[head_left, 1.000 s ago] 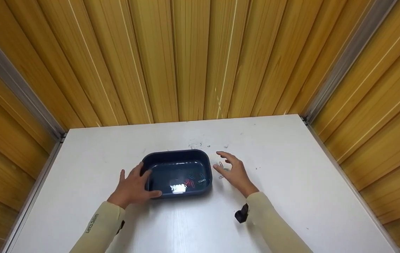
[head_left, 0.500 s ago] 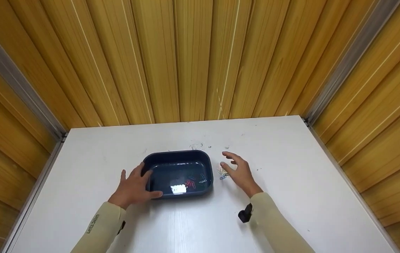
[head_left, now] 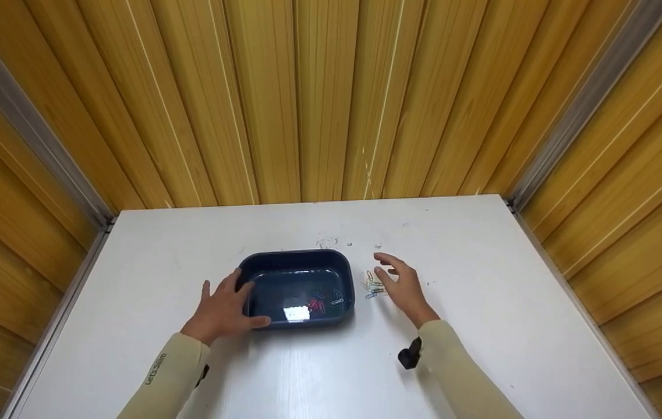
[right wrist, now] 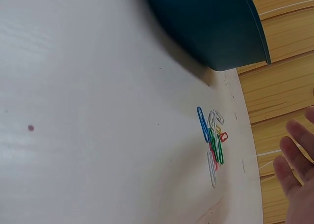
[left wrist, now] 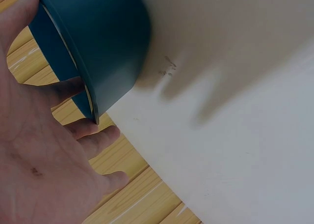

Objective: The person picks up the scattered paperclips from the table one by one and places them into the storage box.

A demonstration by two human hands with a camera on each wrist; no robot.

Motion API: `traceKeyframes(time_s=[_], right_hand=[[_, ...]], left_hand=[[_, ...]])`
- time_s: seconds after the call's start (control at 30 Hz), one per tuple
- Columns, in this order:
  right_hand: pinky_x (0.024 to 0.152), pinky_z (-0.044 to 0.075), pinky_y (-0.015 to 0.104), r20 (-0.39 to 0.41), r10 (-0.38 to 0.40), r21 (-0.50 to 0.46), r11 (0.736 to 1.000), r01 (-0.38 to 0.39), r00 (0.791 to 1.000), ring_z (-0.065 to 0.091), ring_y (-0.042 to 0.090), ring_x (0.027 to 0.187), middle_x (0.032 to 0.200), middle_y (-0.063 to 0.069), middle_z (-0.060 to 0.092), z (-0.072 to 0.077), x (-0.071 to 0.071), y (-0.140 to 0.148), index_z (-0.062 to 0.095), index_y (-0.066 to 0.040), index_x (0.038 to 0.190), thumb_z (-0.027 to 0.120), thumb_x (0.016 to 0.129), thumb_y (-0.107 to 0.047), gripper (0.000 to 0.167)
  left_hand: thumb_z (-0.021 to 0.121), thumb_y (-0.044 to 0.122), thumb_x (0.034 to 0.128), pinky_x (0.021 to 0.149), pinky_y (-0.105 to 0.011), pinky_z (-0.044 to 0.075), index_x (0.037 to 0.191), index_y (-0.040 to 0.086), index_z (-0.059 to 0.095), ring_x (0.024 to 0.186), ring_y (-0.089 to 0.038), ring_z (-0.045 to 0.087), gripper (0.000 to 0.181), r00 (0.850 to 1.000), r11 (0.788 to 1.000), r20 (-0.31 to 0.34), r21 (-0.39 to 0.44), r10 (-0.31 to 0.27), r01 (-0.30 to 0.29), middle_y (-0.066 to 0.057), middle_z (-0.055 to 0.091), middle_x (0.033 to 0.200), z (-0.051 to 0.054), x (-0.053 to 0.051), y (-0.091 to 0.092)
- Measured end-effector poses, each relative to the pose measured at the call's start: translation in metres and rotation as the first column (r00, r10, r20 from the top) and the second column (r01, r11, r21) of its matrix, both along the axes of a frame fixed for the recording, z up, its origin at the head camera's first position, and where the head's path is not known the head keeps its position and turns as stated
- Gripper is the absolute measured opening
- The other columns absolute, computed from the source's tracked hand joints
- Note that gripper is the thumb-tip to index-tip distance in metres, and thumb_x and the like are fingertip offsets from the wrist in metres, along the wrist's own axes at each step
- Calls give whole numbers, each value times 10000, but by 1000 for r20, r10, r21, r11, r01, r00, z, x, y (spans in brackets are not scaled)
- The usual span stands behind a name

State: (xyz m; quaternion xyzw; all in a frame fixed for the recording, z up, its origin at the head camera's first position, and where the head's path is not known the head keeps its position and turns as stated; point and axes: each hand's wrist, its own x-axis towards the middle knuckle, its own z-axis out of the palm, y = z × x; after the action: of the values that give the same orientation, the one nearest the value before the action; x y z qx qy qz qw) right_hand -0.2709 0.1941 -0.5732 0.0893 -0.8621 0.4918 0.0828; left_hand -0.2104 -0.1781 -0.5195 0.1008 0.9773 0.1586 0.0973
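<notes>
A dark blue rectangular tray (head_left: 284, 291) sits on the white table, with several paper clips (head_left: 316, 305) inside near its right end, some of them red. My left hand (head_left: 220, 311) rests spread over the tray's left rim; in the left wrist view its thumb and some fingers touch the rim (left wrist: 73, 62). Just right of the tray lies a small pile of coloured paper clips (right wrist: 215, 140), in blue, green, red and white. My right hand (head_left: 406, 291) hovers beside that pile with fingers loosely bent, holding nothing that shows.
Behind the white table (head_left: 453, 233) stands a wood-patterned panel wall (head_left: 331, 105), with similar panels on both sides. Dark marks (head_left: 326, 243) spot the tabletop behind the tray. A black strap device (head_left: 409, 355) sits on the right wrist.
My right hand has moved right, away from the tray, and more of the paper-clip pile now shows. The left hand stays on the tray's rim.
</notes>
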Motion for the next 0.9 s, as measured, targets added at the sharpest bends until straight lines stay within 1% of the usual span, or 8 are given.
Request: traceKeyframes(time_s=[0.27, 0.43, 0.57, 0.73, 0.9], right_hand=[[1008, 461, 504, -22, 11, -25, 1000, -11, 1000, 562, 288, 1205, 1298, 77, 629, -2, 2, 2, 610, -128, 1291, 635, 940, -180, 355], [998, 467, 498, -24, 11, -22, 1000, -12, 1000, 571, 296, 1198, 1290, 92, 635, -5, 0, 1, 604, -75, 1289, 651, 930, -182, 378], [999, 469, 488, 2, 1, -14, 1000, -1, 1000, 576, 290, 1199, 1286, 88, 640, -8, 0, 1, 602, -59, 1289, 670, 912, -146, 393], [1004, 470, 470, 28, -8, 7, 1000, 8, 1000, 577, 265, 1202, 1287, 73, 641, -11, -1, 1, 606, -80, 1290, 678, 898, -103, 399], [1014, 469, 448, 51, -8, 36, 999, 6, 999, 571, 246, 1213, 1294, 62, 638, -13, -3, 2, 609, -100, 1293, 659, 906, -77, 390]], left_hand=[[690, 639, 759, 1120, -721, 52, 1450, 59, 429, 1438, -425, 272, 939, 1000, 1000, -2, 2, -4, 4, -231, 229, 1577, -1, 0, -1], [686, 642, 760, 1123, -719, 49, 1453, 61, 424, 1441, -424, 266, 941, 1000, 1000, 3, 0, -3, 3, -227, 226, 1579, 0, 0, 0], [690, 639, 758, 1126, -715, 40, 1460, 65, 415, 1447, -422, 254, 947, 1000, 1000, 15, 6, 0, 0, -224, 221, 1583, 1, -1, 0], [700, 629, 758, 1134, -704, 33, 1463, 65, 410, 1441, -435, 262, 948, 1000, 1000, 21, 9, 12, -12, -218, 206, 1589, 1, -1, 0], [697, 633, 757, 1134, -704, 33, 1463, 68, 411, 1450, -417, 253, 949, 1000, 1000, 20, 13, 12, -13, -212, 205, 1591, 0, -1, 0]])
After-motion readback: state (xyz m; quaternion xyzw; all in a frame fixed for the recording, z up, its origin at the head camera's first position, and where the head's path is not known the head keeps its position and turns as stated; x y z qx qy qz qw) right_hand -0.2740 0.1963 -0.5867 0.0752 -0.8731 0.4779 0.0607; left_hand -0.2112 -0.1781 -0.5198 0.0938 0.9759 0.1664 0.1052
